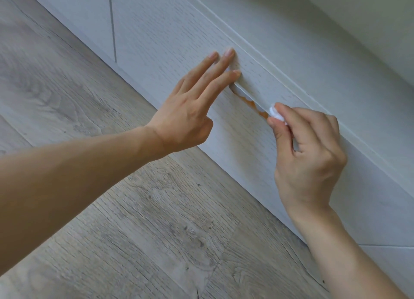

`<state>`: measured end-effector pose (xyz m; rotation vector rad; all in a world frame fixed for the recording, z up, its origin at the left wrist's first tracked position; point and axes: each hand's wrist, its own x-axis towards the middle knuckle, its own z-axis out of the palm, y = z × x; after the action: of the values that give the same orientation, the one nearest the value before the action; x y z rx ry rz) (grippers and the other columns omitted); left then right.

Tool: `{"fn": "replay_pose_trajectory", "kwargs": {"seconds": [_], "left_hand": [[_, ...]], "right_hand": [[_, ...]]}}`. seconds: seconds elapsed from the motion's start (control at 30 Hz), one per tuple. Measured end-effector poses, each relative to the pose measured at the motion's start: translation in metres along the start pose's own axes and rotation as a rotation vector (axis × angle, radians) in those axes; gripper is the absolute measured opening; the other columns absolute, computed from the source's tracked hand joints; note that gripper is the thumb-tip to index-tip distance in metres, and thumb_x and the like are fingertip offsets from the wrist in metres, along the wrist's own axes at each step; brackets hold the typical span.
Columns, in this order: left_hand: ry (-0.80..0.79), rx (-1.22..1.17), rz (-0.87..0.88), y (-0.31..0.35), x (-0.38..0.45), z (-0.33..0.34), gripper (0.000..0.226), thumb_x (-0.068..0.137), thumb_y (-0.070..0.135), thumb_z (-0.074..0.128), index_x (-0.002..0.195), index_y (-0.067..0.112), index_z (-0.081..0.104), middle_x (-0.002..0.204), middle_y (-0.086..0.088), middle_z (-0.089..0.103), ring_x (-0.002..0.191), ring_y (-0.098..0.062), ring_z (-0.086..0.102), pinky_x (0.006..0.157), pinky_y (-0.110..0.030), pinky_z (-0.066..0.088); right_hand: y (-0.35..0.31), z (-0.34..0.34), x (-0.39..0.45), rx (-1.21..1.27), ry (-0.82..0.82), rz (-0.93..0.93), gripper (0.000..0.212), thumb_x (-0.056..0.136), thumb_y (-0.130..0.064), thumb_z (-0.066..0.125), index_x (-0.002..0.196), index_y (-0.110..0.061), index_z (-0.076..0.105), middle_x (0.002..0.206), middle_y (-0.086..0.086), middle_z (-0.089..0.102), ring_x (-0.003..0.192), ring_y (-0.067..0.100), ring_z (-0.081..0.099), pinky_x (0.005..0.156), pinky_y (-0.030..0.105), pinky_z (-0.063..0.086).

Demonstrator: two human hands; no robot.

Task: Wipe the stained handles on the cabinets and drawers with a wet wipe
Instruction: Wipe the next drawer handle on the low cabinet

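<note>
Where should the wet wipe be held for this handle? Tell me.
Pinch the balled wet wipe at its rear, as the right hand does, from the right end of the handle, leaving the front free against the orange stain.

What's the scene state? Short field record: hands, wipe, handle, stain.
left hand: straight fingers resting on the pale grey wood-grain drawer front
right hand: pinches small white wadded wet wipe
handle: recessed pale slot handle, wipe at its right end
stain: orange smear along the slot's lower edge, uncleaned
floor: grey wood-look planks
</note>
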<state>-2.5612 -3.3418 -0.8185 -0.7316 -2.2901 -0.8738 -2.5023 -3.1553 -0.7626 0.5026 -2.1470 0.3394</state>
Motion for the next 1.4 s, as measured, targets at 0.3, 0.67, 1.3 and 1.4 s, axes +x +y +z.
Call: {"fn": "replay_pose_trajectory", "kwargs": {"seconds": [0.3,0.67,1.3,1.4], "left_hand": [[-0.002,0.011,0.019,-0.002,0.000,0.000,0.084,0.062,-0.011,0.048,0.142,0.002,0.030,0.153,-0.021,0.021,0.143,-0.037,0.015,0.114,-0.049,0.024],[-0.011,-0.011,0.023,-0.005,0.002,0.001,0.087,0.057,-0.010,0.045,0.142,0.001,0.031,0.153,-0.022,0.020,0.143,-0.039,0.015,0.112,-0.052,0.026],[0.054,-0.012,0.079,-0.014,0.001,0.006,0.090,0.058,-0.010,0.051,0.143,0.009,0.029,0.151,-0.020,0.026,0.141,-0.037,0.022,0.110,-0.054,0.029],[0.093,-0.046,0.051,-0.010,0.002,0.010,0.088,0.058,-0.012,0.052,0.142,0.006,0.035,0.150,-0.021,0.027,0.140,-0.039,0.022,0.111,-0.053,0.028]], "right_hand": [[-0.003,0.006,0.001,0.019,-0.002,-0.119,0.014,0.090,-0.011,0.066,0.102,-0.007,0.071,0.089,0.000,0.070,0.080,0.018,0.054,0.075,0.027,0.042],[0.001,0.010,0.004,0.007,-0.009,-0.171,0.015,0.090,-0.007,0.066,0.101,0.001,0.070,0.092,0.006,0.072,0.076,0.026,0.063,0.082,0.021,0.043],[0.001,0.010,0.011,-0.114,-0.050,-0.262,0.015,0.092,-0.016,0.064,0.098,-0.005,0.072,0.095,0.001,0.073,0.087,0.013,0.063,0.073,0.026,0.042],[-0.002,0.011,0.010,-0.085,-0.053,-0.202,0.014,0.092,-0.015,0.065,0.099,-0.005,0.072,0.096,-0.001,0.072,0.085,0.016,0.065,0.075,0.026,0.044]]}}
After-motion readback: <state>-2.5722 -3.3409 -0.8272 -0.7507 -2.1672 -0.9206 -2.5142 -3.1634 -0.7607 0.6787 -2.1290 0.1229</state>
